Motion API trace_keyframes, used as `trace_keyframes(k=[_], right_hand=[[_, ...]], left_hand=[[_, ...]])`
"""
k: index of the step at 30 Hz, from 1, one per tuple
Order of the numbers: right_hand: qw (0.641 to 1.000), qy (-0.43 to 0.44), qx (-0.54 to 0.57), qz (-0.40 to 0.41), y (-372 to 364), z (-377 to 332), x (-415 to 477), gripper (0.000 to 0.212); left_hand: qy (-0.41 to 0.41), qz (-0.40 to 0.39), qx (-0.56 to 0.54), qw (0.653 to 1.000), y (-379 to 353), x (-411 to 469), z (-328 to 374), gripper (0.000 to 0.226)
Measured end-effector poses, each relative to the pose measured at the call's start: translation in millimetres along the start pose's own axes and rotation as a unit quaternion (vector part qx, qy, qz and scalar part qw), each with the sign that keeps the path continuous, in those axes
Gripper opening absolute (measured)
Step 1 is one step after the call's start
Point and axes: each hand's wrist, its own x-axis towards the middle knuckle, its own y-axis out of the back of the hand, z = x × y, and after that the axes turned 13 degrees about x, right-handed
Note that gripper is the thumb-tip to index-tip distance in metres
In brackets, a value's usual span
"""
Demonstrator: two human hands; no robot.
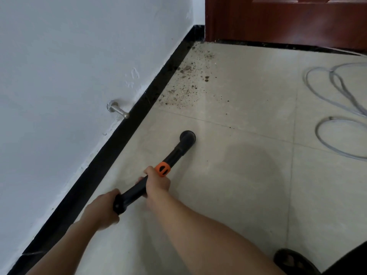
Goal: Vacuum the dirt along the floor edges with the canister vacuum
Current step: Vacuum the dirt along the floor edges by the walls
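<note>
The vacuum wand [132, 193] looks like a stiff, light plastic tube, smooth enough to twist in a loose palm, so it wants two spaced holds. It has them: the left hand [101, 210] wraps closed round its upper end, and the right hand [157, 185] curls round the shaft just behind the orange collar [163, 169]. Its round nozzle [187, 136] seems to rest on the tile a little out from the black baseboard [123, 132]. The dirt [186, 80] lies farther along that baseboard, right up against it
</note>
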Motion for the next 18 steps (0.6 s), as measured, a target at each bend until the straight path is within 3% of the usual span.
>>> trace_keyframes(k=[3, 6, 11, 18], right_hand=[[0.999, 0.027, 0.008, 0.020, 4.7, -6.8, 0.2, 0.026], [0.998, -0.003, 0.022, 0.054, 16.2, 14.4, -6.6, 0.022], [0.993, -0.050, 0.082, 0.073, 16.2, 26.2, -15.8, 0.036], [0.982, 0.099, 0.125, 0.102, 25.3, -73.5, 5.9, 0.012]], left_hand=[[-0.027, 0.005, 0.013, 1.000, 7.8, 9.5, 10.6, 0.034], [-0.034, -0.008, 0.051, 0.998, 14.4, 15.8, 0.5, 0.025], [-0.043, -0.031, 0.075, 0.996, 22.0, 17.3, -9.5, 0.022], [-0.107, 0.002, -0.001, 0.994, 42.9, 38.0, 86.8, 0.032]])
